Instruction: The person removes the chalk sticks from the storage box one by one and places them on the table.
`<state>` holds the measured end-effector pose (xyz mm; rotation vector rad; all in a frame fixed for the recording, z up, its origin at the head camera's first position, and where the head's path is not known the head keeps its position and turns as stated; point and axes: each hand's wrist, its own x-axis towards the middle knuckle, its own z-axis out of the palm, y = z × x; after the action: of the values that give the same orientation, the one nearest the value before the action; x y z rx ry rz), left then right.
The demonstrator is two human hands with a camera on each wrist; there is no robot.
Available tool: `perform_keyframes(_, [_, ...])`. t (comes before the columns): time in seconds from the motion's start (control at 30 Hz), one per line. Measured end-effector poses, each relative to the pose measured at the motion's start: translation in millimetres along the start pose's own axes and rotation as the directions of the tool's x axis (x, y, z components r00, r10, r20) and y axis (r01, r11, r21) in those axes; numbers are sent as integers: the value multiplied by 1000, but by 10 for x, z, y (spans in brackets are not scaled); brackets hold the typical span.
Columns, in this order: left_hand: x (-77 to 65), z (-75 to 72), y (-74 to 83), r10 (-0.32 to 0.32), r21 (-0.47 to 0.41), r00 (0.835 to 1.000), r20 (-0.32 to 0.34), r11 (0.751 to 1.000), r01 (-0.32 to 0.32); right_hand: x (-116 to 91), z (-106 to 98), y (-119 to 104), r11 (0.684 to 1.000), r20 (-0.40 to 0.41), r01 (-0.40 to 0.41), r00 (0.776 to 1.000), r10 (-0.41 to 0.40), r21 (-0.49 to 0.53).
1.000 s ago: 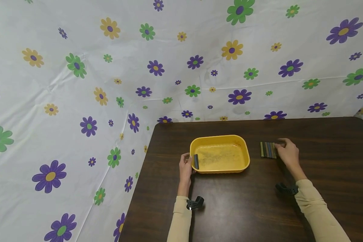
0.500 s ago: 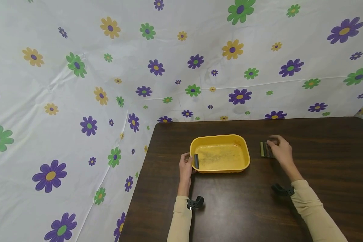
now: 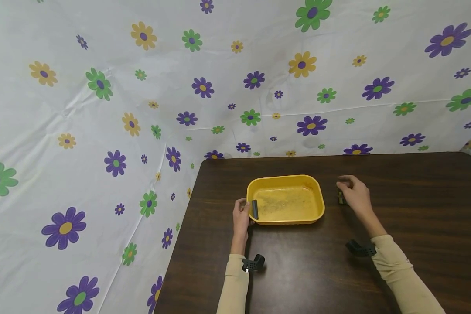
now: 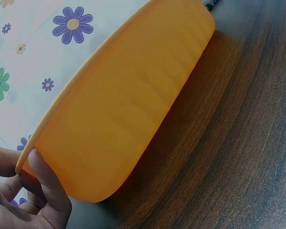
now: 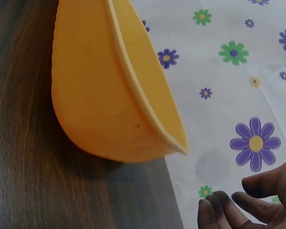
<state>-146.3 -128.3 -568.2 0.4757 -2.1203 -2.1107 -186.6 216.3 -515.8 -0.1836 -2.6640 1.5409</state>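
Observation:
A yellow plastic tub [image 3: 286,205] stands on the table, and a dark grey stick [image 3: 255,209] lies inside against its left end. My left hand [image 3: 241,220] holds the tub's left end, its thumb and fingers pinching the rim in the left wrist view. To the right of the tub, my right hand [image 3: 355,196] is over a row of short coloured sticks. Only a greenish stick [image 3: 340,197] shows at the hand's left side; the rest are hidden. In the right wrist view the right fingers [image 5: 219,205] are loosely bent, with darkened tips and nothing visible between them.
The dark wooden table [image 3: 298,270] meets a white flowered sheet [image 3: 220,65] at its back and left edges. Black wrist cameras sit on both forearms, the left camera [image 3: 254,263] close above the table.
My right hand has moved left across the row of coloured sticks, which is now nearly all hidden or no longer visible. The left hand and tub have stayed in place.

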Motion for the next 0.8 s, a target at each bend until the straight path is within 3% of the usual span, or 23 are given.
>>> perform_keyframes(0.23, [1, 8, 19, -36, -4, 999, -7, 999, 36, -22, 112, -82, 999, -2, 26, 1000, -26, 21])
perform_keyframes(0.6, [-1, 13, 24, -34, -4, 999, -19, 999, 34, -58, 281, -225, 999, 42, 45, 998, -46, 24])
perform_keyframes(0.7, [-1, 7, 23, -28, -12, 999, -18, 1000, 27, -64, 319, -262, 996, 68, 29, 997, -35, 79])
perform_keyframes(0.8, [-77, -1, 185, -25, -12, 1000, 1, 1000, 25, -70, 368, -297, 988, 104, 6, 994, -22, 154])
